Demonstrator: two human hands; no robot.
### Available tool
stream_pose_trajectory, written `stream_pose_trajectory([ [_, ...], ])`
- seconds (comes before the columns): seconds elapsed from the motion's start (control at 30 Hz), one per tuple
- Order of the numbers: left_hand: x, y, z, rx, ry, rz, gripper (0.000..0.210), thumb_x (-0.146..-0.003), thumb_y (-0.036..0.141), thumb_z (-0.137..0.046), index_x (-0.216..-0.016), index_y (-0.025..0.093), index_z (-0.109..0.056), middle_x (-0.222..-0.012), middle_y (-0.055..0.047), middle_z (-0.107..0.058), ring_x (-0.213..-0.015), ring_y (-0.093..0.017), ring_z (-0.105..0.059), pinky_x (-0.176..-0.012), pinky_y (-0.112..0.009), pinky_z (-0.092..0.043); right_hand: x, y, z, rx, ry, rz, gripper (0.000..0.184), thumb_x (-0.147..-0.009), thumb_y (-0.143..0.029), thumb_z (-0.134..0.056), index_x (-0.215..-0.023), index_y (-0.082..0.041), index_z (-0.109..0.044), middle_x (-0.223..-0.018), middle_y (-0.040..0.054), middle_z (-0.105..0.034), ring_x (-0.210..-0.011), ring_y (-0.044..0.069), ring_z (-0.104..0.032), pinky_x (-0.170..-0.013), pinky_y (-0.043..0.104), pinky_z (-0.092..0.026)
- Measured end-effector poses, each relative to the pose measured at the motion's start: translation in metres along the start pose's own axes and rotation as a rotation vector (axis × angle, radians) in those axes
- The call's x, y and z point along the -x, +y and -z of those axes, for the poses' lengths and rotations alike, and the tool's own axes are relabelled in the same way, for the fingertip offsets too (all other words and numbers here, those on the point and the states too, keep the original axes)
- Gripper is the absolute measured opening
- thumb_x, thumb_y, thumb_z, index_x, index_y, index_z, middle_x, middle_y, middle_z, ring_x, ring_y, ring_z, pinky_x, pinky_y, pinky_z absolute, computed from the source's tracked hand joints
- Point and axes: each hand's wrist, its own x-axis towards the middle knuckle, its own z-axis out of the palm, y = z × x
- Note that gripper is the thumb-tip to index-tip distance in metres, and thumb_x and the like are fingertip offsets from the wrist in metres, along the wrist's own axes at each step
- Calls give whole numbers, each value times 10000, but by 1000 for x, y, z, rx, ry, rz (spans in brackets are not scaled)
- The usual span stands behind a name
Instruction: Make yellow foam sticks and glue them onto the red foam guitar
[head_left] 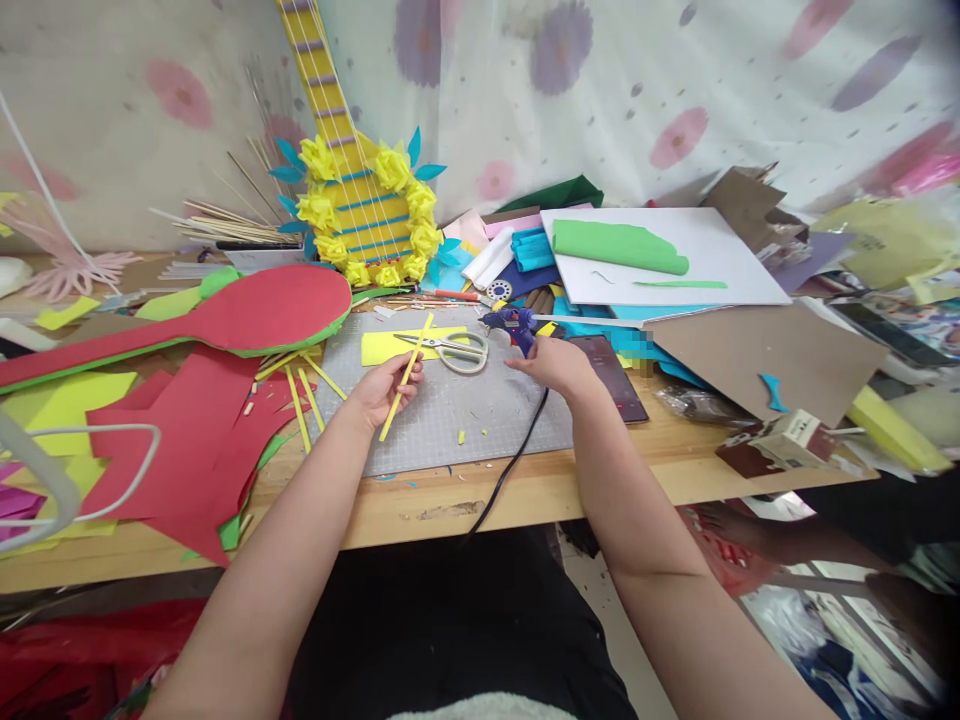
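- Your hot glue gun (516, 325) has its nozzle pointing left across the mid-frame; if your hands come together carelessly, a warm tip could burn the fingers on the strip. Whether it is heated, you cannot tell from here.
- Its black cord (517, 455) runs down over the near table edge, so a snag there could jerk your aim.
- The scissors (441, 343) lie on the yellow craft sheet (379, 348) just beyond your left fingers; a careless reach could meet the blades or drag the sheet along.
- The narrow yellow craft strip (406, 380) looks flimsy, and pinching hard might bend it.
- That strip slants through your left hand (379, 388), left of centre, gripped between thumb and fingers with both ends free, above the gridded cutting mat (442, 430).
- Your right hand (551, 362), just right of centre, is curled around the gun's handle, the gun lying on its far side; some fingers are hidden.
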Motion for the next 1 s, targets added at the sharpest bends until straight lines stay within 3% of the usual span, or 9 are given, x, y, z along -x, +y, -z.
stream_pose_trajectory([
  [0.07, 0, -2, -2, 17, -22, 38, 97, -829, 118, -461, -801, 101, -552, -618, 2, -441, -485, -32, -441, -296, -56, -272, 4, -16, 0, -142, -118, 190, 344, -667, -517, -612, -650, -179, -552, -677, 67, -603, -692, 197, -556, -642, 309, -405],
  [0.13, 0, -3, -4, 23, -39, 74, 106, -839, 121, -449, -800, 104, -546, -622, -1, -438, -485, -35, -439, -289, -54, -268, 4, -36, -7, -428, -175, 375, 331, -688, -511, -584, -694, -180, -563, -695, 31, -600, -640, 138, -521, -582, 260, -392],
  [0.23, 3, -6, -8, 19, -59, 107, 111, -847, 121, -438, -799, 107, -537, -628, 0, -436, -488, -35, -438, -284, -50, -263, 3, -62, -24, -863, -337, 367, 318, -680, -457, -588, -814, -169, -589, -721, 7, -596, -585, 87, -489, -530, 218, -391],
  [0.33, 4, -7, -9, -2, -71, 110, 75, -832, 120, -466, -821, 110, -540, -634, 5, -432, -491, -36, -444, -287, -50, -267, 2, -76, -34, -1068, -431, 293, 289, -623, -382, -646, -796, -155, -597, -675, -18, -577, -528, 53, -459, -512, 196, -385],
  [0.53, 0, -11, -1, -67, -77, 42, 79, -814, 120, -490, -861, 116, -554, -632, 4, -443, -493, -38, -446, -287, -52, -259, 2, -83, -38, -1133, -395, 259, 250, -571, -323, -697, -669, -140, -558, -584, -44, -536, -487, 43, -448, -495, 193, -378],
  [0.77, -3, -15, -4, -188, -17, -97, 14, -779, 116, -554, -780, 110, -542, -625, 4, -458, -487, -30, -450, -289, -56, -218, 3, -87, -44, -1081, -257, 211, 218, -715, -274, -607, -588, -151, -481, -515, -41, -505, -422, 43, -431, -438, 184, -368],
  [0.9, -5, -17, -6, -238, 31, -140, 47, -782, 110, -548, -742, 109, -524, -610, -3, -470, -475, -35, -451, -291, -68, -212, -1, -90, -53, -970, -134, 175, 327, -749, -374, -596, -550, -160, -450, -463, -40, -481, -369, 40, -418, -394, 173, -335],
  [1.0, -5, -17, -5, -244, 24, -141, 50, -784, 106, -546, -742, 110, -520, -605, -3, -469, -474, -37, -451, -299, -73, -217, -4, -89, -53, -1016, -151, 130, 433, -769, -527, -526, -549, -159, -461, -476, -10, -505, -373, 50, -430, -391, 182, -351],
])
